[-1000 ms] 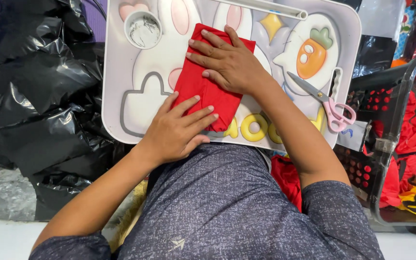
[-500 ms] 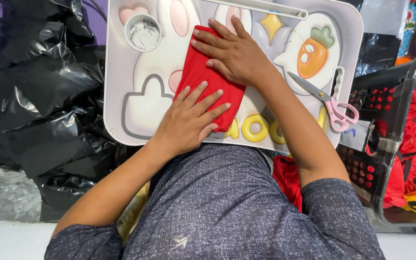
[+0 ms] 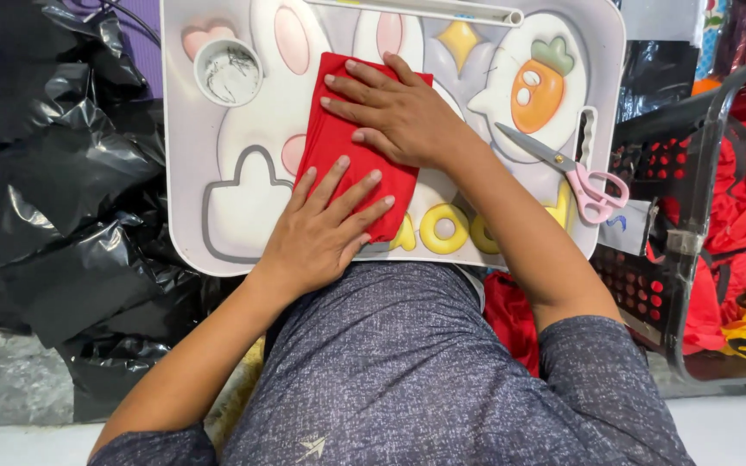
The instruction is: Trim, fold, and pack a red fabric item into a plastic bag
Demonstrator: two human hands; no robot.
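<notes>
A folded red cloth (image 3: 335,142) lies on a white lap tray (image 3: 243,216) printed with a rabbit and a carrot. My left hand (image 3: 325,229) lies flat on the near end of the cloth, fingers spread. My right hand (image 3: 390,112) presses flat on its far end, fingers pointing left. Neither hand grips anything.
Pink-handled scissors (image 3: 567,173) lie on the tray's right side. A small round cup (image 3: 228,71) sits in the tray's far left corner. Crumpled black plastic bags (image 3: 53,190) pile up on the left. A black basket (image 3: 692,224) holding red fabric stands on the right.
Both hands have slid slightly along the red cloth, smoothing it; the left hand moved a little up onto it. The cloth stays on the tray.
</notes>
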